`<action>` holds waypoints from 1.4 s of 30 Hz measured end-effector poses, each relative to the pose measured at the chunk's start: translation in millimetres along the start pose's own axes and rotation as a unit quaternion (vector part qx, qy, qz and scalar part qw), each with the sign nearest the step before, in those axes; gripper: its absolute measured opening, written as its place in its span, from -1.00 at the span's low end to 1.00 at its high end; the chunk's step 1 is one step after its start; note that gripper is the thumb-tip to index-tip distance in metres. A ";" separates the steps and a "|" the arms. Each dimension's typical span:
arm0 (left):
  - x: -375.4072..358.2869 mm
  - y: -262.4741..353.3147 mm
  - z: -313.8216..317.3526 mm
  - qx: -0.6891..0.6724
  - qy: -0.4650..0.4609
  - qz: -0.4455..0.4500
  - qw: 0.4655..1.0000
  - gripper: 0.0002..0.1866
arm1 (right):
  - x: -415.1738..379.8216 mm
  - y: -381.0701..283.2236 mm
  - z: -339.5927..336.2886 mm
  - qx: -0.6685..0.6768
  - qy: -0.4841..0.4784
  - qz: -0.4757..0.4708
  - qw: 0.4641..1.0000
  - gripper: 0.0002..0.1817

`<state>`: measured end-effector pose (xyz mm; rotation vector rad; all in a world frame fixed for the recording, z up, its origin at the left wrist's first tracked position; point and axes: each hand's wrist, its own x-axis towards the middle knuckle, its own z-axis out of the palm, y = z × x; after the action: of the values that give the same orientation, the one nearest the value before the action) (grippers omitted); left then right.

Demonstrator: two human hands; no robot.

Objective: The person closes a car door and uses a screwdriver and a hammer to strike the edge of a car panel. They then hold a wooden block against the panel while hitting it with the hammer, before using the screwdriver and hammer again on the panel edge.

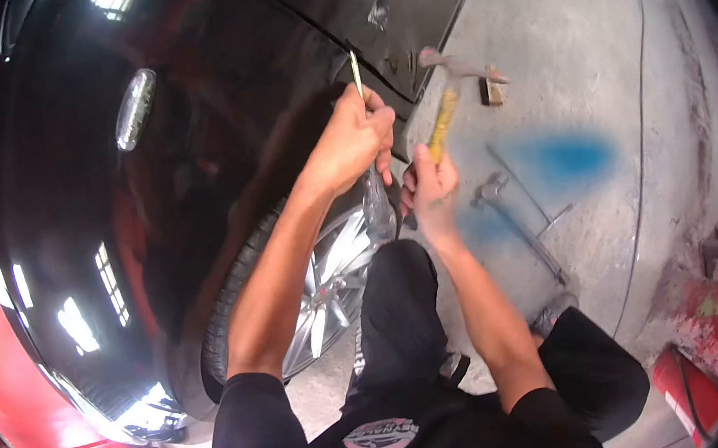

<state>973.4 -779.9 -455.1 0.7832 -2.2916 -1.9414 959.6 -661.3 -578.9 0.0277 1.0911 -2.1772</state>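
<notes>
My left hand point(358, 136) is closed round a screwdriver-like tool with a clear handle point(378, 208). Its thin metal shaft point(356, 69) points up, with the tip at the panel gap of the black car point(210, 82). My right hand point(432, 182) grips a hammer by its yellow handle point(445, 121). The hammer's head point(465, 68), slightly blurred, is up and to the right of the shaft, apart from it. Dents and scuffs mark the dark panel point(388, 8) beyond the gap.
Below my hands is the car's wheel point(323, 294). Metal tools point(524, 236) lie on the concrete floor point(568, 41) beside blue paint stains point(573, 155). A small block point(492, 87) sits near the hammer head. Red objects point(692, 389) stand at lower right; a cable point(642, 103) crosses the floor.
</notes>
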 end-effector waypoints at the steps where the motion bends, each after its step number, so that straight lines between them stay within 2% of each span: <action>1: -0.3 0.3 1.9 0.004 -0.006 -0.006 1.000 -0.79 | -12.0 -1.7 -6.6 -0.004 0.025 -0.028 0.999 -0.76; 3: 3.3 5.7 2.2 0.007 -0.008 -0.003 1.000 -0.79 | -19.1 -23.1 -13.7 -0.010 0.037 -0.067 0.997 -0.76; 5: 2.1 7.3 1.0 0.010 -0.011 -0.002 1.000 -0.79 | -27.3 -43.1 -21.5 0.009 0.114 -0.164 0.980 -0.70; 6: 2.5 6.4 0.6 0.011 -0.016 0.000 1.000 -0.79 | -22.9 -42.1 -26.9 0.009 0.114 -0.163 0.980 -0.70; 8: 2.2 6.2 1.5 0.012 -0.013 -0.003 1.000 -0.79 | -7.8 -37.4 -34.0 0.200 0.160 -0.285 0.924 -0.60; 10: 1.4 6.9 2.0 0.013 -0.011 -0.002 1.000 -0.80 | 4.5 -10.3 -20.3 -0.009 0.208 -0.357 0.911 -0.53; 12: 3.4 6.8 3.6 0.000 -0.004 -0.008 1.000 -0.79 | 5.1 0.1 -23.7 -0.033 0.132 -0.211 0.968 -0.57; 14: -2.5 1.6 3.5 0.003 -0.010 -0.020 1.000 -0.78 | 9.0 10.5 -21.3 -0.053 0.039 -0.053 0.996 -0.60; 15: -3.2 -1.3 7.3 0.002 -0.009 -0.024 1.000 -0.79 | -3.5 9.3 -30.5 -0.059 0.051 -0.046 0.996 -0.60; 17: 2.3 6.8 3.7 0.000 -0.010 -0.001 1.000 -0.79 | -2.0 -5.0 -29.3 0.031 0.086 -0.181 0.979 -0.72; 18: 0.1 7.5 3.5 0.004 -0.011 -0.005 1.000 -0.79 | -5.6 -12.1 -25.0 0.034 0.089 -0.179 0.979 -0.72; 20: 1.5 9.0 4.8 0.009 -0.003 -0.010 1.000 -0.79 | -3.4 -27.6 -15.5 0.147 0.138 -0.303 0.931 -0.71; 21: 3.1 9.1 4.4 0.009 -0.004 -0.010 1.000 -0.79 | 8.1 -2.7 -8.7 0.147 0.139 -0.303 0.931 -0.71; 23: 1.8 7.8 4.3 0.020 0.000 -0.002 1.000 -0.79 | 29.5 67.3 3.2 -0.062 0.100 -0.273 0.955 -0.71; 24: 0.8 7.9 5.3 0.022 -0.004 -0.004 1.000 -0.79 | 24.2 58.9 1.3 -0.061 0.105 -0.273 0.954 -0.71; 25: -1.0 8.5 5.7 0.017 -0.008 -0.014 1.000 -0.80 | 14.8 38.4 -0.7 -0.021 0.063 -0.139 0.988 -0.72; 26: 2.5 10.2 4.0 0.007 -0.002 -0.012 1.000 -0.80 | 17.8 18.5 -4.3 0.012 0.006 -0.009 1.000 -0.73; 27: 4.5 5.4 1.4 0.004 -0.013 0.006 1.000 -0.80 | 14.9 15.2 -10.0 -0.022 0.019 -0.024 0.999 -0.74; 28: -2.8 -1.6 4.0 0.002 -0.020 -0.012 1.000 -0.80 | -2.1 11.4 -21.5 -0.021 0.046 -0.043 0.998 -0.69; 30: 2.1 5.9 2.3 0.001 -0.006 -0.007 1.000 -0.78 | 1.0 -16.8 -19.1 -0.025 0.044 -0.090 0.995 -0.64; 32: 2.2 4.4 3.7 0.000 -0.012 -0.002 1.000 -0.78 | -8.8 -27.9 -17.4 0.067 0.101 -0.263 0.957 -0.66; 33: 2.8 6.6 3.8 0.005 -0.007 -0.008 1.000 -0.78 | 0.1 -19.1 -12.4 0.068 0.100 -0.266 0.956 -0.66; 35: 2.2 4.1 0.8 0.009 0.003 -0.015 1.000 -0.78 | 19.4 14.5 3.9 0.051 0.163 -0.365 0.915 -0.74; 36: 3.5 1.6 -0.6 0.015 0.004 -0.004 1.000 -0.78 | 17.0 20.3 6.5 0.051 0.163 -0.363 0.916 -0.74; 37: 7.1 1.7 0.7 0.025 0.000 0.010 1.000 -0.78 | 16.1 23.1 6.8 0.004 0.105 -0.193 0.975 -0.73; 38: 7.3 0.6 2.5 0.026 -0.007 0.009 1.000 -0.78 | 14.4 25.0 5.5 -0.041 0.045 -0.016 0.998 -0.73; 42: 1.6 3.6 5.6 0.005 -0.006 -0.013 1.000 -0.78 | 4.5 -15.2 -31.0 -0.039 0.009 -0.082 0.996 -0.72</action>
<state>968.8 -775.1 -453.4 0.8088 -2.3123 -1.9526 938.7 -635.7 -589.7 -0.0814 1.2257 -2.2808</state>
